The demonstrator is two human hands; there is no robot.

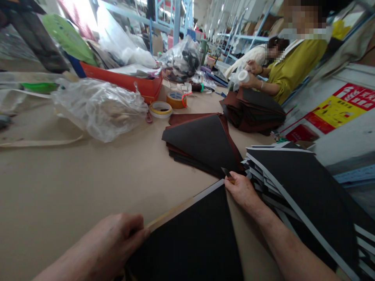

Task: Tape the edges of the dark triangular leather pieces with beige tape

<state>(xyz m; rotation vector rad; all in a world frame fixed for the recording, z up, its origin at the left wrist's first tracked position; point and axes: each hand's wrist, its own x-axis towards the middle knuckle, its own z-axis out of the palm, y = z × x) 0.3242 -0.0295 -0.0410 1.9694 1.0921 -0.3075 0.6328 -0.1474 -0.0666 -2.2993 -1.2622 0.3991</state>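
Observation:
A black triangular sheet (193,238) lies on the tan table (73,183) right in front of me, with a pale strip (187,203) running along its upper edge. My left hand (114,242) is closed, pinching the near end of that strip. My right hand (241,191) is closed on the far corner of the sheet, fingers pinched around a small dark tool or tip that I cannot make out. Just right of it lies a fanned stack of black sheets with white edges (301,187).
A pile of dark brown and black pieces (202,142) lies mid-table, with tape rolls (168,103), a crumpled clear plastic bag (99,107) and a red box (129,80) behind. At the far right, a co-worker in a yellow top (290,64) handles a tape roll over another dark stack (254,111).

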